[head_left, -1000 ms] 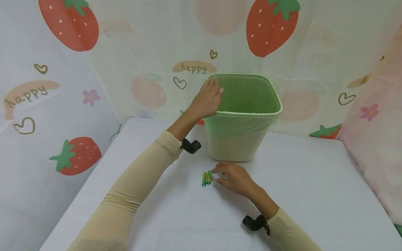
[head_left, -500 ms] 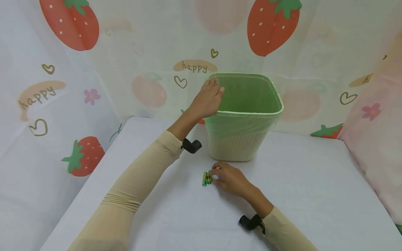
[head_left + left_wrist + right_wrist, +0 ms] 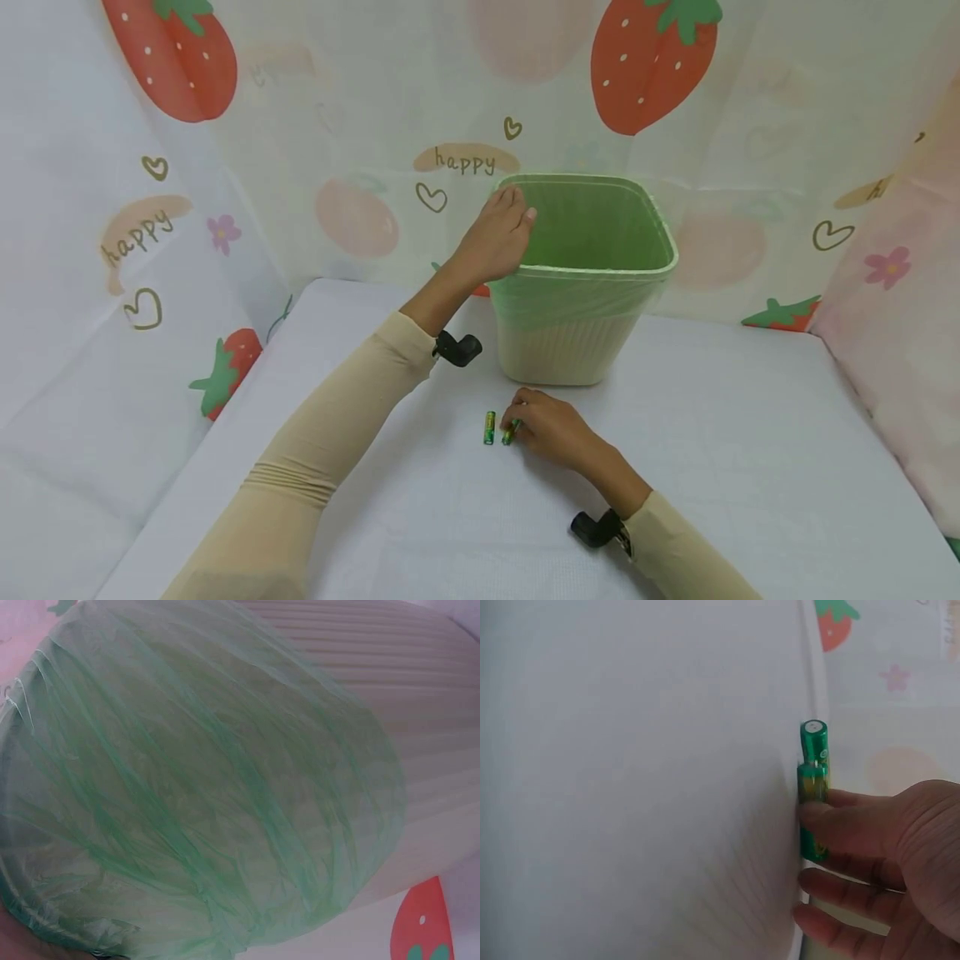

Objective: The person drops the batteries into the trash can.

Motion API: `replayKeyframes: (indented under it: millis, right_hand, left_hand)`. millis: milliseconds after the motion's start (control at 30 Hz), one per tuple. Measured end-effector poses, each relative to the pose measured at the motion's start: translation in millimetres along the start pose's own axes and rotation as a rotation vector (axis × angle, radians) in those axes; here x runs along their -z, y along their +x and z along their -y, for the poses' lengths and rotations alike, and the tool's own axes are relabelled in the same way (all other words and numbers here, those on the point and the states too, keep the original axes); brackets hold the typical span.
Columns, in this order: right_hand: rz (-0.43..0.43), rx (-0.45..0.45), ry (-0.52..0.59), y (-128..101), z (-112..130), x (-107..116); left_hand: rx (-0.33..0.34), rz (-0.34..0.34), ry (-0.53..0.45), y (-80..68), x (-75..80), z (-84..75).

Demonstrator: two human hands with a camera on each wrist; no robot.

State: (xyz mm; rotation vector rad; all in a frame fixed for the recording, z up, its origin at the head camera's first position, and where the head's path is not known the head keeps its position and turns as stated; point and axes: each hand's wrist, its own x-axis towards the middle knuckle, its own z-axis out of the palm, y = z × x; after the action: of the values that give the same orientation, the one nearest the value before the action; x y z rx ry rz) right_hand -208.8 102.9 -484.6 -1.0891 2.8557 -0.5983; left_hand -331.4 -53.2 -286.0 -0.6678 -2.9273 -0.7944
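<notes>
A light-coloured waste bin [image 3: 558, 342] stands on the table, lined with a thin green bag [image 3: 202, 772] folded over its rim. My left hand [image 3: 495, 233] grips the bin's rim at the left corner; in the left wrist view only a bit of that hand shows. In front of the bin, my right hand [image 3: 553, 427] pinches a small green battery [image 3: 511, 432] between thumb and fingers, tilted against the table. A second green battery [image 3: 490, 427] lies just left of it. Seen from the right wrist, the held battery [image 3: 813, 780] partly covers the other battery [image 3: 814, 739].
White cloth covers the table [image 3: 720, 433]. Behind the bin hangs a curtain [image 3: 352, 108] printed with strawberries and hearts, and more of it encloses the left and right sides. A black wrist camera [image 3: 459, 348] sits on the left wrist, another wrist camera [image 3: 596, 529] on the right.
My right hand has moved slightly left and closed its fingers on the right-hand battery, which has turned and come away from the other. The left hand stays on the rim.
</notes>
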Motion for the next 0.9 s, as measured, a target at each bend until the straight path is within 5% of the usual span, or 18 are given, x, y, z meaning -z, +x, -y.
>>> replayKeyframes:
  millis: [600, 900]
  right_hand:
    - [0.151, -0.004, 0.037, -15.6, -6.6, 16.1]
    - [0.12, 0.031, 0.091, -21.4, -5.9, 39.7]
  left_hand:
    - [0.005, 0.002, 0.006, 1.2, -1.2, 0.6]
    - [-0.006, 0.002, -0.005, 0.7, -0.6, 1.0]
